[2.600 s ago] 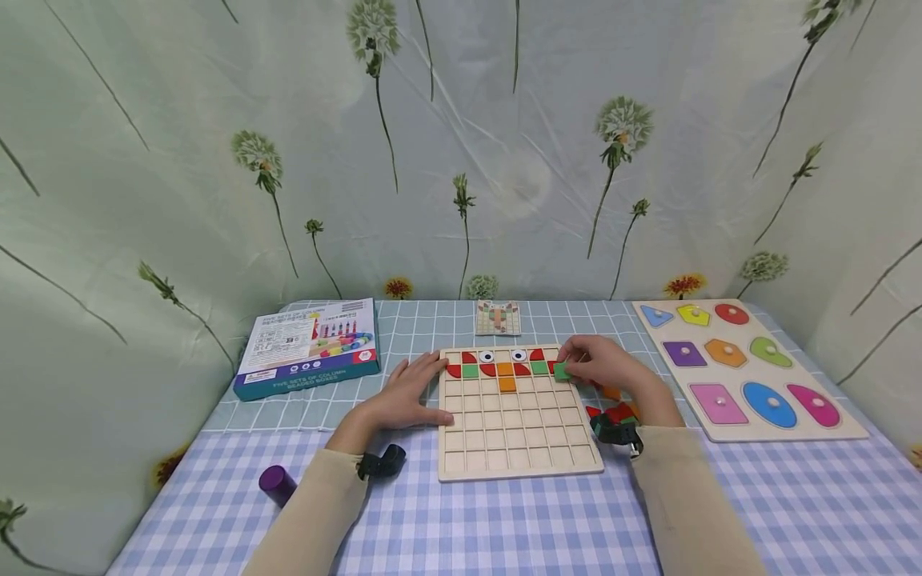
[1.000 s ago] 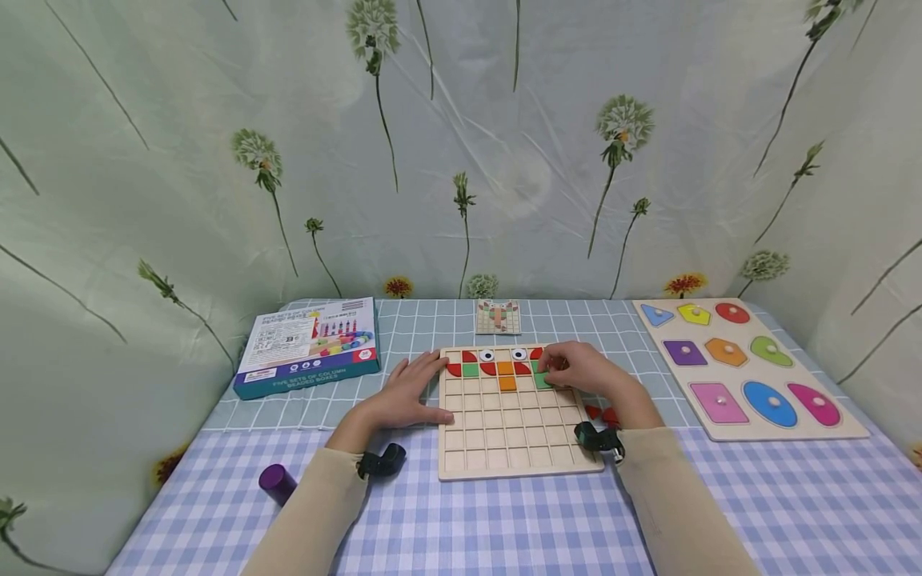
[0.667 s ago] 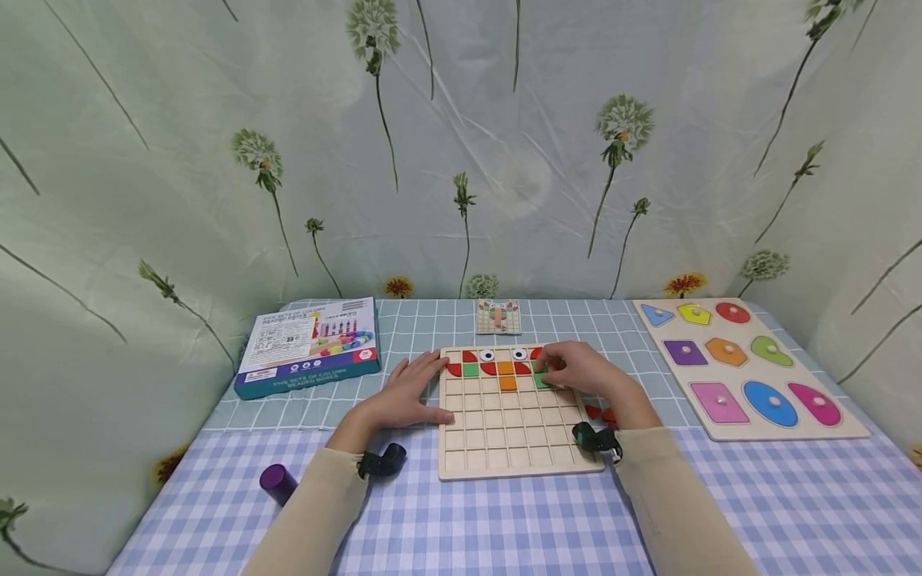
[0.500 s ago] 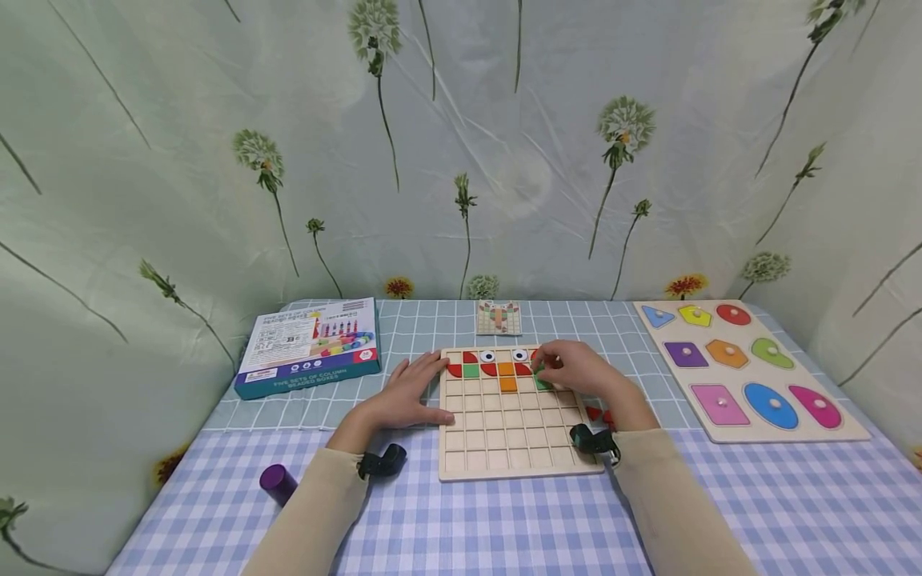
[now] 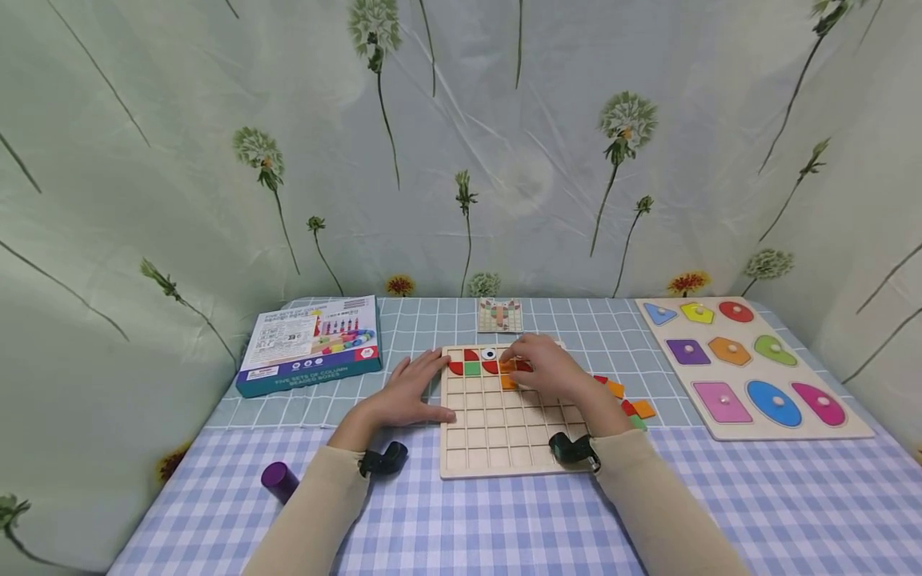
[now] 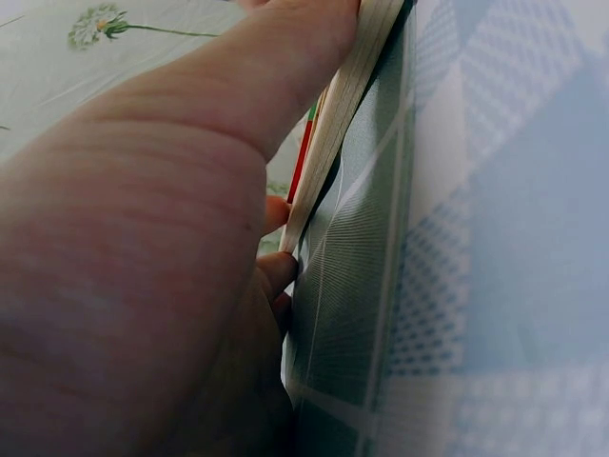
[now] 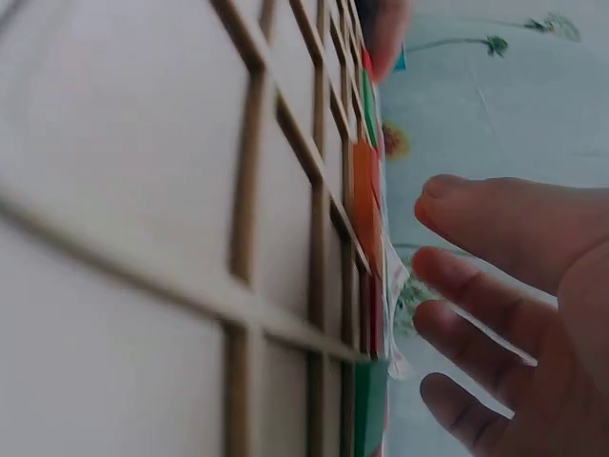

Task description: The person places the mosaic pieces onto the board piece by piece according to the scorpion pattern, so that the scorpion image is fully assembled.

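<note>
I have the wooden grid board [image 5: 497, 448] lying flat between the two hands, its far part on the grey-green cloth [image 5: 425, 320] and its near part on the blue checked cloth [image 5: 461, 528]. The left hand [image 5: 409, 398] is spread wide along the board's left edge, fingers at the far corner and thumb laid over the rim further down; it grips no tile that I can see. The right hand [image 5: 547, 368] is above the far rows, and my right wrist view shows its fingers loosely apart, clear of the board and holding nothing. Under and beside it I make out two orange tiles [image 5: 508, 382] in the middle column, while the hand hides several cells from my head view. Further left in those rows sit an eye tile [image 5: 488, 354], a green square [image 5: 472, 369] and a few red rounded pieces [image 5: 455, 369]. My right wrist view also gives me a green tile [image 7: 369, 405] at the near end of the filled row. Loose red, orange and green pieces [image 5: 643, 410] lie just right of the board, past the right wrist. Beyond the board's far edge I see a small pattern card [image 5: 500, 315]; a boxed set [image 5: 310, 344] lies to the left, a shape puzzle [image 5: 742, 374] to the right, and a purple cylinder [image 5: 279, 482] beside the left sleeve [image 5: 317, 504].
</note>
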Demonstrator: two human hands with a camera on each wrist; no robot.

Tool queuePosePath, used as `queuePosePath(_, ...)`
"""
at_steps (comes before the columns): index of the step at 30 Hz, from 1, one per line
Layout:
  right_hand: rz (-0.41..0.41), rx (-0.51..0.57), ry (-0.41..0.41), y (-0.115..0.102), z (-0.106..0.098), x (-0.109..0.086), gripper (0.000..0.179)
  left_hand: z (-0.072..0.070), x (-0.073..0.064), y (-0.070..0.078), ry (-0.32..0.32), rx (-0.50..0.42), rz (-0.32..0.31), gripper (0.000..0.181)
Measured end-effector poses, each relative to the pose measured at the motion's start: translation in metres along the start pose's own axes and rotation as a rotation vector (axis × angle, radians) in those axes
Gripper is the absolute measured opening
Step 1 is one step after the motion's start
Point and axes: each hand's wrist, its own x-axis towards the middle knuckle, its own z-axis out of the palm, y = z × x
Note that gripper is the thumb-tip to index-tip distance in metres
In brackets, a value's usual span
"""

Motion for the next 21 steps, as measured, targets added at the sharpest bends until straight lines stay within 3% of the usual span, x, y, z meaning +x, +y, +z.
queuePosePath(8,-0.056,-0.033,-0.039,-0.009,0.007,0.004,0.033,-0.001,0.0,0.002,0.0,-0.004,0.004,0.105)
queuePosePath(21,-0.001,-0.02,-0.093,-0.012,0.01,0.003,0.037,0.0,0.001,-0.001,-0.001,-0.004,0.007,0.104)
